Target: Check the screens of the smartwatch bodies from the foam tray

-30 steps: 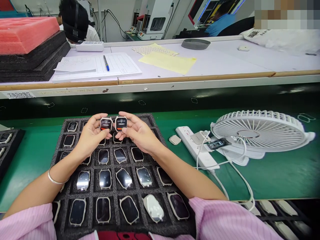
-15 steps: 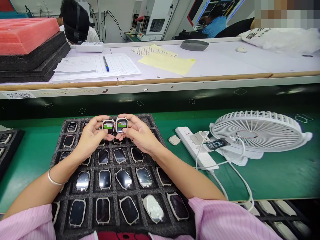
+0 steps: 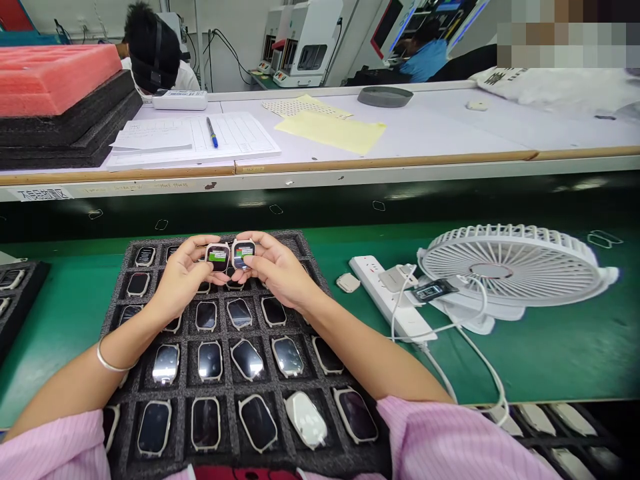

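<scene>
My left hand [image 3: 187,272] grips a smartwatch body without a strap [image 3: 218,257], its screen lit with a green and white pattern. Right beside it, my right hand [image 3: 275,267] holds a second strapless smartwatch [image 3: 243,252], lit in a similar way with a bit of red. My right thumb lies on that second screen. Both watches are held upright above a black foam tray [image 3: 227,393] of square compartments. Dark-screened watches [image 3: 206,422] lie in the compartments, one of them white side up [image 3: 306,419]. My hands and forearms hide part of the far rows.
To the right stand a white power strip [image 3: 385,293], a white fan [image 3: 510,267] with cables, and a small white watch-like piece [image 3: 348,283]. A raised shelf [image 3: 440,127] behind carries papers, a pen [image 3: 212,132] and stacked foam [image 3: 55,100]. More trays sit at both sides.
My right thumb has moved slightly over the lit screen of the second watch. Both watches stay in my hands; the camera view has shifted a little.
</scene>
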Demonstrator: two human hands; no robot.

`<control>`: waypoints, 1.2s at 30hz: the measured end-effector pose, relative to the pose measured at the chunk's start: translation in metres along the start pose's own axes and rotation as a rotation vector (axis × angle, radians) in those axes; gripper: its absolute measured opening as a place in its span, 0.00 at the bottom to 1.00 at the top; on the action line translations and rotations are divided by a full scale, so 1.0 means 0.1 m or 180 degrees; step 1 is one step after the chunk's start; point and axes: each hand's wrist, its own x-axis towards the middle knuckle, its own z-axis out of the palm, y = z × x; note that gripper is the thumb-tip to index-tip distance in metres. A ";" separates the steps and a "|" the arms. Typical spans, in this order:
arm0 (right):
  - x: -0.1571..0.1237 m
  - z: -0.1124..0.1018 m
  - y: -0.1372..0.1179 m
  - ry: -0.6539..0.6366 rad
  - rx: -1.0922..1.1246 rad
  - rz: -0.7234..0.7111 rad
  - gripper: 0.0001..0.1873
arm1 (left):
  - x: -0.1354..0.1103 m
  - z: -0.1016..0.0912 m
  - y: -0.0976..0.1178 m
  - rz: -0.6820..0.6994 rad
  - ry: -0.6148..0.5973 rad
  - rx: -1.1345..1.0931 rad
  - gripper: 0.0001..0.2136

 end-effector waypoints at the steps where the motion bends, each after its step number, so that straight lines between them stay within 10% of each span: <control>1: 0.00 0.00 0.00 0.0021 0.0008 -0.0004 0.19 | 0.00 0.00 0.00 -0.0015 -0.0010 -0.0014 0.18; 11: 0.01 0.02 -0.01 0.0053 0.0064 0.0231 0.13 | 0.02 0.00 -0.01 0.0076 -0.0027 0.0270 0.13; 21: 0.12 -0.16 -0.07 0.0027 0.0066 0.0226 0.31 | 0.16 -0.08 -0.11 0.0044 -0.0042 0.0132 0.28; 26: 0.22 -0.60 -0.22 0.0210 -0.1002 -0.0232 0.34 | 0.40 0.03 -0.17 0.0096 -0.0532 0.1323 0.23; 31: 0.24 -1.13 -0.22 0.0185 -0.3573 -0.0106 0.28 | 0.75 0.39 -0.30 0.0554 -0.0630 0.2851 0.19; 36: 0.23 -1.37 -0.16 -0.0035 -0.4085 -0.0106 0.27 | 0.93 0.64 -0.45 0.0681 -0.0607 0.3772 0.20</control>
